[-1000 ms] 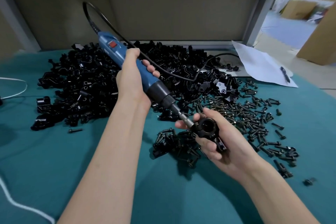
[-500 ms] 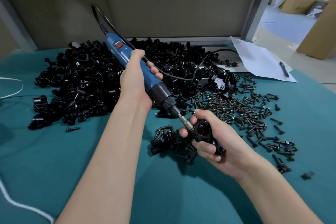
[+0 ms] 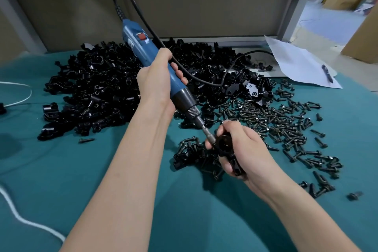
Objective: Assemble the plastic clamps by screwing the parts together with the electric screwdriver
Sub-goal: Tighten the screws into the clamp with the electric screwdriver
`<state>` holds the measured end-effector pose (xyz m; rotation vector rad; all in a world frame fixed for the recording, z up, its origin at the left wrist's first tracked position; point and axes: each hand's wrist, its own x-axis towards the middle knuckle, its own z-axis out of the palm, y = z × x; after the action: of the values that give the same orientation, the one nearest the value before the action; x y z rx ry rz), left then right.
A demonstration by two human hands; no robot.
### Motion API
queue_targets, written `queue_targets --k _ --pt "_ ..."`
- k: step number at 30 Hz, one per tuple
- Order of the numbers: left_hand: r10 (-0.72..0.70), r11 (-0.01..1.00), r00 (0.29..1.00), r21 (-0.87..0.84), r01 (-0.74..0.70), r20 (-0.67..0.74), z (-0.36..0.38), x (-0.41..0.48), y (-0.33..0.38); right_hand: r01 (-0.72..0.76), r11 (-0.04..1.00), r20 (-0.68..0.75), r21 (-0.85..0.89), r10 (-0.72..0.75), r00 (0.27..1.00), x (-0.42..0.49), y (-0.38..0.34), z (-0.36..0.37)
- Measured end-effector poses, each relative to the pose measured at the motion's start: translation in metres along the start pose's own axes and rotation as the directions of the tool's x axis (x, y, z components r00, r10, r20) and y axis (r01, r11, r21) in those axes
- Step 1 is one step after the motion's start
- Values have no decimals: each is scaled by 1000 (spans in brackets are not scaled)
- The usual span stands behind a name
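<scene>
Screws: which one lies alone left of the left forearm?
The lone screw on the teal cloth by the near edge of the clamp-parts pile; the other loose screws lie right of that forearm.

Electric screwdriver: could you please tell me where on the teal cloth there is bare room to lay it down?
Bare cloth lies near-left, between the clamp-part pile, the lone screw and the white cord. Crowded: the screw scatter at right and the small screw heap beside the right hand.

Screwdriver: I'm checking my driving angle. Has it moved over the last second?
Yes. The screwdriver has tipped steeper: its rear swung right, away from the lone screw on the cloth, while its bit stays on the clamp.
</scene>
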<state>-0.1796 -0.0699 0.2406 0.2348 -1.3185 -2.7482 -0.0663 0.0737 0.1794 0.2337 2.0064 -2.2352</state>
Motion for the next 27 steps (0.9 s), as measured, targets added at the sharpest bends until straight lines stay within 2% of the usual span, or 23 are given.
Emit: queue_targets --k 3,11,15,17,19,22,23,24,25,26,27 --pt "-16 1000 999 6 16 -39 -2 1 -4 7 998 -17 -69 -8 1000 0 1 2" --pt "-19 1000 998 1 20 -64 -3 1 -5 3 994 -28 -105 -6 1000 0 -1 2" --pt "13 1000 995 15 -12 -100 -3 1 -5 124 967 -5 -222 -128 992 -3 1 2" --pt "49 998 987 35 -45 -152 -3 1 -5 236 890 -10 -391 -260 965 -4 5 2" --pt "71 997 973 39 -64 -219 -4 1 -6 315 756 13 -573 -376 927 -4 9 1" --pt "34 999 953 -8 -38 -302 -8 3 -6 350 584 47 -733 -469 882 -4 11 -3" --pt "14 999 945 -29 -25 -327 -12 5 -5 345 557 43 -755 -483 874 -4 10 -4" --pt "-6 999 936 -45 -10 -351 -16 8 -3 340 586 20 -735 -482 876 -4 7 -4" --pt "-28 999 929 -51 10 -368 -21 11 0 322 693 -43 -645 -453 890 -4 3 -5" --pt "-52 998 926 -44 38 -375 -26 14 2 286 843 -127 -456 -379 917 -4 -1 -7" --pt "-75 997 925 -23 72 -374 -31 17 4 227 958 -173 -173 -257 951 -3 -6 -9"
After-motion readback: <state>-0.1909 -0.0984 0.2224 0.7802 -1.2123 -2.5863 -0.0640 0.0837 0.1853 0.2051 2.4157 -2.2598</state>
